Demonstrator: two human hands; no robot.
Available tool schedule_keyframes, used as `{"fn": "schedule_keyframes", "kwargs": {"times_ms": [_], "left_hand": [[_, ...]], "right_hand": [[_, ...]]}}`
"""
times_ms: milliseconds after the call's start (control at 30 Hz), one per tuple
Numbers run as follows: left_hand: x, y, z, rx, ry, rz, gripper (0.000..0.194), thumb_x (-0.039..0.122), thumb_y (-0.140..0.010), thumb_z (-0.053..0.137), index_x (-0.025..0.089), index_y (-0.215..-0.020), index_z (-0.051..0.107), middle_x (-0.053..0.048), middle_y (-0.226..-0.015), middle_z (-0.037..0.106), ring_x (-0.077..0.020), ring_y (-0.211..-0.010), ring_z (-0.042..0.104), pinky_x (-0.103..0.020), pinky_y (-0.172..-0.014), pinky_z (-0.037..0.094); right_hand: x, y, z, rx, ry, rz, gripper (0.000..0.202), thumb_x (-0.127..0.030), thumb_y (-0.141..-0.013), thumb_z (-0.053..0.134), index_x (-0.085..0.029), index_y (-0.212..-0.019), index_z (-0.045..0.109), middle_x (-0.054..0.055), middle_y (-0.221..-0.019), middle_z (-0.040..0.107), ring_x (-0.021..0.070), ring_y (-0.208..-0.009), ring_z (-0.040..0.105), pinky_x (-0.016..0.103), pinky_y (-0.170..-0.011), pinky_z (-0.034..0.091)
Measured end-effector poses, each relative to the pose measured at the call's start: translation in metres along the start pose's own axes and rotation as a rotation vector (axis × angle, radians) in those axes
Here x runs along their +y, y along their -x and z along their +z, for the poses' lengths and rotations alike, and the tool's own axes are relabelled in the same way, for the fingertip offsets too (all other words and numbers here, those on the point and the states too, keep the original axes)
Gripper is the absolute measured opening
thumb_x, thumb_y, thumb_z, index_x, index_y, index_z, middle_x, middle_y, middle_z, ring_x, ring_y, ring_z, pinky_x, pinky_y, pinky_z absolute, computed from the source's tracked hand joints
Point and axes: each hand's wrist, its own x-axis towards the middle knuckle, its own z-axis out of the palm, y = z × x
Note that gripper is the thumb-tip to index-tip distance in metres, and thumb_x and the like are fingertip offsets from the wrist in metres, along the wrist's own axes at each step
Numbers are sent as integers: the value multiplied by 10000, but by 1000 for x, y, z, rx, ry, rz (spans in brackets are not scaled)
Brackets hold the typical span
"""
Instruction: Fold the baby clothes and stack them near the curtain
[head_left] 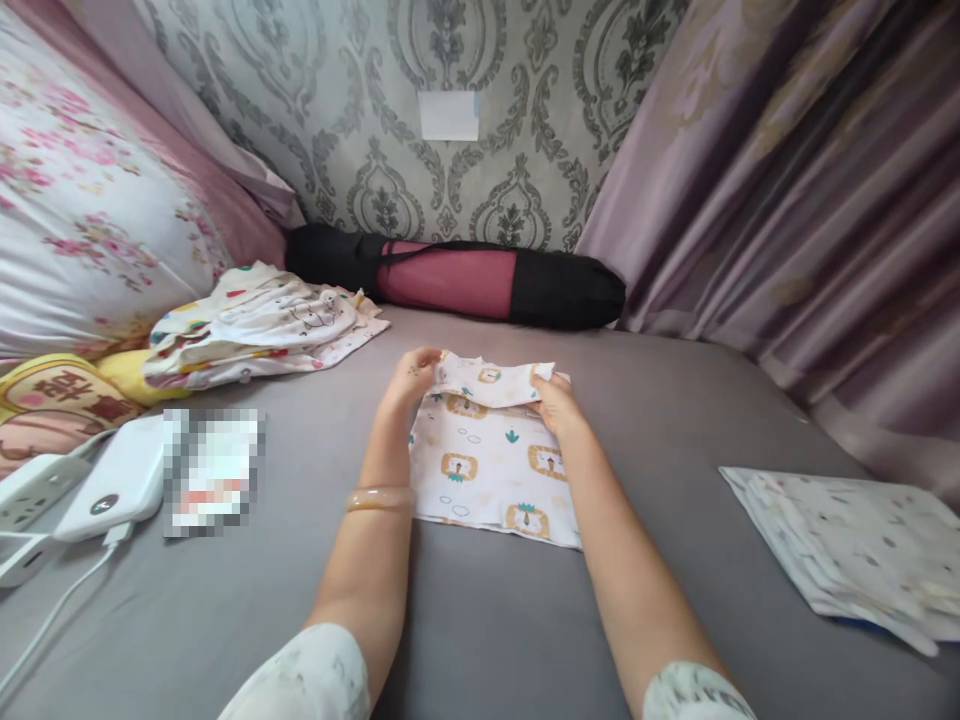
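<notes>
Grey fabric surface carries white lion-print cloth at centre, folded pale patterned cloth right. Crumpled multicoloured-print cloth and white rectangular power bank lie left; long black-and-pink bag lies behind.

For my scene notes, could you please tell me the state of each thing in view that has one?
Lion-print cloth: partly folded
Left hand: gripping the cloth
Right hand: gripping the cloth
Printed fabric at left: crumpled
Patterned fabric at right: folded
White power bank: cable plugged in
Black-and-pink bag: lying horizontally
Right curtain: hanging in folds
</notes>
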Motion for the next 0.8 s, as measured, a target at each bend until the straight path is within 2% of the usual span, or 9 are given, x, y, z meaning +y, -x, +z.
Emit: {"fn": "schedule_keyframes", "kwargs": {"times_ms": [133, 200, 300, 433, 533, 700, 800], "left_hand": [[-4, -1, 21, -111, -314, -18, 482, 159, -809, 480, 160, -1278, 594, -112, -1295, 629, -263, -1213, 563, -410, -1050, 423], [-5, 1, 30, -126, -481, -48, 521, 165, -838, 481, 206, -1355, 533, -96, -1443, 506, -306, -1354, 425, -487, -1108, 346], [-7, 4, 36, -148, -618, -81, 554, 195, -888, 434, 250, -1438, 432, -55, -1564, 327, -331, -1454, 228, -577, -1139, 248], [-10, 6, 35, -215, -675, -103, 518, 284, -943, 358, 284, -1459, 398, -24, -1571, 315, -314, -1460, 216, -589, -1157, 180], [-8, 7, 34, -222, -708, -135, 507, 323, -956, 322, 286, -1455, 403, -15, -1574, 309, -311, -1462, 211, -593, -1162, 155], [-1, 11, 32, -242, -698, -139, 528, 355, -960, 316, 220, -1467, 383, -69, -1576, 300, -325, -1465, 189, -604, -1150, 153], [1, 12, 31, -261, -710, -135, 540, 383, -954, 329, 226, -1469, 374, -83, -1574, 304, -335, -1463, 190, -617, -1142, 150]], "right_hand": [[-3, -5, -6, -53, 45, -96, 185, -125, -839, 565, -198, -985, 650, 17, -881, 735, 159, -798, 712, 347, -799, 580], [-7, -4, -8, -67, 69, -117, 191, -140, -850, 562, -206, -1006, 650, 20, -913, 739, 160, -817, 712, 342, -799, 580], [-13, 0, -13, -7, 101, -106, 181, -118, -867, 539, -186, -1001, 640, 31, -893, 742, 154, -791, 712, 323, -765, 587], [-15, 2, -20, 51, 216, -57, 162, -92, -881, 521, -152, -977, 637, 41, -850, 737, 138, -706, 702, 285, -675, 593], [-12, -1, -26, 93, 368, -56, 158, -99, -871, 549, -141, -982, 652, 51, -878, 733, 123, -642, 686, 239, -586, 578], [-12, -5, -37, 185, 696, -88, 223, -131, -841, 585, -132, -1038, 690, 72, -923, 733, 98, -492, 625, 187, -452, 501], [-15, -7, -45, 192, 849, -100, 260, -159, -820, 599, -128, -1056, 705, 70, -859, 736, 123, -510, 638, 188, -451, 474]]}}
